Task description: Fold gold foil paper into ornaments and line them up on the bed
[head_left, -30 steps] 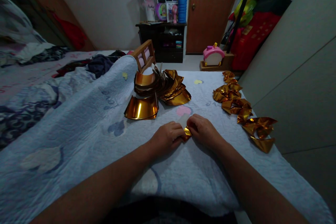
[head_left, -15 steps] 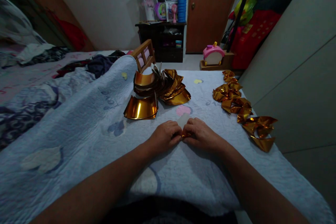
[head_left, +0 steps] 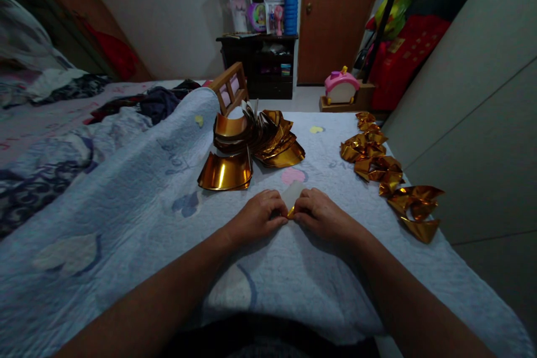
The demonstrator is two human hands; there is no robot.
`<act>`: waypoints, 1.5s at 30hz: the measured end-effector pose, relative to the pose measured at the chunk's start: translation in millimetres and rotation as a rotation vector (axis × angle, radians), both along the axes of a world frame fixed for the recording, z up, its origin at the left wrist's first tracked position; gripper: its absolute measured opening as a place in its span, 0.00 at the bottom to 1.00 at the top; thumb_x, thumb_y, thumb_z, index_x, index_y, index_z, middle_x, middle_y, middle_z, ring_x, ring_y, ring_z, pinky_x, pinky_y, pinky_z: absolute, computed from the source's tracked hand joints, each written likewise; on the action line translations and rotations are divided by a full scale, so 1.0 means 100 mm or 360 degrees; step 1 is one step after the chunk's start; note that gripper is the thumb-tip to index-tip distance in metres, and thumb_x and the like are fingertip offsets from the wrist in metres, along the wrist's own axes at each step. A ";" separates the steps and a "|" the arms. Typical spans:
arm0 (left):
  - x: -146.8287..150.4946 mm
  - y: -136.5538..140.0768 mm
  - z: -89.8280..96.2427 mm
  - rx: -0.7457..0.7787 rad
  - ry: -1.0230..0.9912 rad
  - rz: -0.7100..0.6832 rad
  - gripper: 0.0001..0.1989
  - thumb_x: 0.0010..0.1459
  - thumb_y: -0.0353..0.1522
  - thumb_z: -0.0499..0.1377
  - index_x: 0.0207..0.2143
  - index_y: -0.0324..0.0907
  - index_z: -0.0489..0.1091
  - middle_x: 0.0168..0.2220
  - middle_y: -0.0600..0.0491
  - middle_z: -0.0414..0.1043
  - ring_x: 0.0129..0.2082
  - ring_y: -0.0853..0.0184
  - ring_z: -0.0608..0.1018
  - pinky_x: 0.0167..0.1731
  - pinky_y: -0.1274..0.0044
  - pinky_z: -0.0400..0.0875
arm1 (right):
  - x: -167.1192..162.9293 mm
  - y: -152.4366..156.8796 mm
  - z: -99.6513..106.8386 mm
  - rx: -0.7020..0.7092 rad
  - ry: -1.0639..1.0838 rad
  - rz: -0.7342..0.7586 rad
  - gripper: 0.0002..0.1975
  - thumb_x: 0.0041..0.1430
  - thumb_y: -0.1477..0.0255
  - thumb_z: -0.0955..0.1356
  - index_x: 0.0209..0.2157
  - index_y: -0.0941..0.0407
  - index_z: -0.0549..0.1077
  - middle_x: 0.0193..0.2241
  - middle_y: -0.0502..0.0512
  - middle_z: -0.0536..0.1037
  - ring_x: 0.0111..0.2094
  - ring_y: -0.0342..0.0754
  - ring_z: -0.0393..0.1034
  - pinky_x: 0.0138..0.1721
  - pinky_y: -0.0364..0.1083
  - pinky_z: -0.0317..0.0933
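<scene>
Low over the light blue quilt (head_left: 268, 268), my left hand (head_left: 262, 213) and my right hand (head_left: 319, 210) meet at a sheet of gold foil paper (head_left: 293, 194). Its pale back faces up between them, and a narrow gold fold shows at the near edge. The fingers of both hands pinch that edge from either side, hiding the rest of the sheet. Beyond my left hand lies a fanned stack of gold foil sheets (head_left: 226, 170). To the right of my right hand runs a row of folded gold foil pieces (head_left: 377, 168).
Along the right edge of the quilt stands a pale cabinet panel (head_left: 474, 140). A wooden chair back (head_left: 230, 88) rises behind the foil stack. Rumpled clothes (head_left: 159, 103) lie at the left. A pink toy (head_left: 342, 88) sits past the far edge, before a brown door (head_left: 342, 17).
My fingers have shifted slightly along the near edge of the sheet, and a bit more of its pale back and gold fold shows. The stack and the folded pieces are unmoved.
</scene>
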State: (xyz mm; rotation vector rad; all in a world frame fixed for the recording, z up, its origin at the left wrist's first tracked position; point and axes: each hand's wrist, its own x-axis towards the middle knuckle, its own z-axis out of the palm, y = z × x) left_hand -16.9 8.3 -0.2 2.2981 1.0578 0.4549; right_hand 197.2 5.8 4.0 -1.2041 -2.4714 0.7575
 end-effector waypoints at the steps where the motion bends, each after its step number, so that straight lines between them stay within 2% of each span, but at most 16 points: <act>1: 0.00 0.00 0.00 0.0002 0.0004 -0.0001 0.03 0.57 0.26 0.64 0.30 0.40 0.73 0.33 0.52 0.71 0.39 0.63 0.73 0.40 0.74 0.65 | -0.01 0.00 0.00 -0.0006 0.0001 -0.0001 0.07 0.63 0.77 0.67 0.33 0.57 0.78 0.34 0.55 0.75 0.38 0.48 0.65 0.42 0.47 0.55; 6: 0.01 -0.01 0.00 0.0040 0.0013 -0.0022 0.05 0.60 0.28 0.62 0.30 0.40 0.73 0.33 0.51 0.71 0.39 0.63 0.73 0.41 0.73 0.66 | -0.04 -0.01 0.01 -0.0046 0.0017 -0.0107 0.05 0.61 0.75 0.69 0.31 0.57 0.76 0.32 0.54 0.75 0.36 0.48 0.64 0.39 0.46 0.54; 11: 0.01 -0.02 0.02 0.0037 0.0031 -0.0029 0.07 0.63 0.30 0.59 0.31 0.40 0.73 0.34 0.51 0.71 0.39 0.63 0.73 0.41 0.72 0.66 | -0.04 -0.02 0.01 -0.0094 0.0042 -0.0184 0.03 0.59 0.77 0.70 0.31 0.56 0.75 0.30 0.53 0.76 0.36 0.48 0.64 0.39 0.46 0.54; 22: 0.06 -0.05 -0.02 0.0089 0.0100 0.0153 0.07 0.60 0.32 0.61 0.29 0.41 0.71 0.34 0.51 0.68 0.40 0.61 0.71 0.42 0.70 0.66 | -0.11 -0.02 -0.02 -0.0017 -0.0081 -0.0285 0.04 0.61 0.75 0.70 0.30 0.57 0.75 0.30 0.54 0.76 0.35 0.48 0.65 0.38 0.47 0.53; 45: 0.13 -0.10 -0.05 0.0132 0.0249 0.0268 0.07 0.62 0.31 0.58 0.30 0.41 0.69 0.35 0.51 0.67 0.39 0.61 0.70 0.42 0.68 0.64 | -0.18 -0.04 -0.10 0.0095 -0.0201 -0.0389 0.05 0.60 0.76 0.67 0.30 0.57 0.74 0.30 0.56 0.76 0.36 0.50 0.64 0.38 0.48 0.51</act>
